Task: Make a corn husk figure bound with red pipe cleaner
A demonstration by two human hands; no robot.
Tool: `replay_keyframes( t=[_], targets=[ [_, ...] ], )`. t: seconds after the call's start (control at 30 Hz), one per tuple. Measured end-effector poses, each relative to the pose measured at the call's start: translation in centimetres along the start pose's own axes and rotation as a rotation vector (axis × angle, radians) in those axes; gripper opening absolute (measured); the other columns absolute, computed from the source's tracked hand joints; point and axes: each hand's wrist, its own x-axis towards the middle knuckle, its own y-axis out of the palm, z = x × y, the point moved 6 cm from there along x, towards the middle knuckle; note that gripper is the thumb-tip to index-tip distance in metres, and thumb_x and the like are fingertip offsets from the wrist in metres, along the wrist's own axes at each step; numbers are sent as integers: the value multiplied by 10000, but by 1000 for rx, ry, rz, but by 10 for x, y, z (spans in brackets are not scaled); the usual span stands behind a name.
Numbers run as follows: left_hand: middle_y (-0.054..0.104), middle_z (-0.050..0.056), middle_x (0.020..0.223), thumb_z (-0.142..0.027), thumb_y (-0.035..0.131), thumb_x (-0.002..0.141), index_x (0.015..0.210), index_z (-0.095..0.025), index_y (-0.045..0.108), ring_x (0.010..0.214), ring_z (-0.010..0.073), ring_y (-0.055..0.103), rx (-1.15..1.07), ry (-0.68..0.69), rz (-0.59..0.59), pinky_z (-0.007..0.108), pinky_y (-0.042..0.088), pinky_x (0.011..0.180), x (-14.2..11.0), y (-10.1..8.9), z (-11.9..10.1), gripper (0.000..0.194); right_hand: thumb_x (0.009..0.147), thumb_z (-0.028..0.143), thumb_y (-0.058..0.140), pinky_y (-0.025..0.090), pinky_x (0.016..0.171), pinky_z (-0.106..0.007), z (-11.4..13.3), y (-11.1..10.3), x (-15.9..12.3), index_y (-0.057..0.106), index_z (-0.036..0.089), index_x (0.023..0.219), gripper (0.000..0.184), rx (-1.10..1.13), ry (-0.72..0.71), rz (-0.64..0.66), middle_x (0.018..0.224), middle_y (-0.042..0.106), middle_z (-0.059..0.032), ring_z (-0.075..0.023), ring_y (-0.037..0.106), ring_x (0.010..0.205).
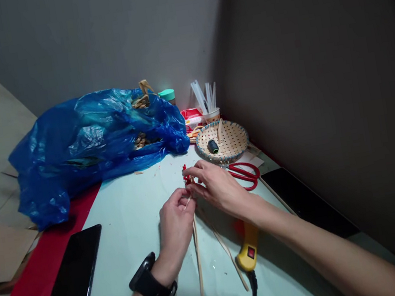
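My left hand (179,216), with a black watch on its wrist, is closed in a pinch on thin pale plant-fibre strips (200,267). Their long ends hang or lie below it toward the front of the table. My right hand (215,182) reaches in from the right, its thumb and fingers closed around the upper end of the same piece. A small red part (185,170) sticks up at the fingertips; its kind is too small to make out. Red-handled scissors (245,174) lie just beyond my right hand, and a yellow-handled corded tool (249,251) lies beneath the forearm.
A big blue plastic bag (94,134) with dried plant material stands at the back left. Behind the hands are a shallow woven basket (235,137) holding a dark thread spool (213,146), and a cup (212,116) of clear sticks. Dark phones or tablets (68,288) lie on both sides.
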Motion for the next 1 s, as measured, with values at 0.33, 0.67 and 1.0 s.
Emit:
replay_keyframes(
  t=[0.33,0.67,1.0],
  targets=[
    [608,-31,693,-262,544,810,1109,-204,570,630,158,550,246,144,31,255,372,615,23,-11,-20,306,882,161,560,379,701,-250,-20,3,7,610,157,862,53,325,-58,-120,826,601,-12,-131,530,750],
    [765,67,965,-261,485,897,1065,-225,735,774,195,655,528,334,16,278,413,727,32,5,-36,303,915,193,518,367,750,-281,-30,5,5,598,178,850,104,293,3,-191,854,523,-19,-167,505,844],
    [747,89,951,-228,390,910,1088,-205,711,802,212,625,653,233,102,287,388,738,39,6,-35,367,895,149,495,387,746,-271,-19,5,2,536,195,793,119,354,2,-220,871,533,-9,-154,508,814]
  ],
)
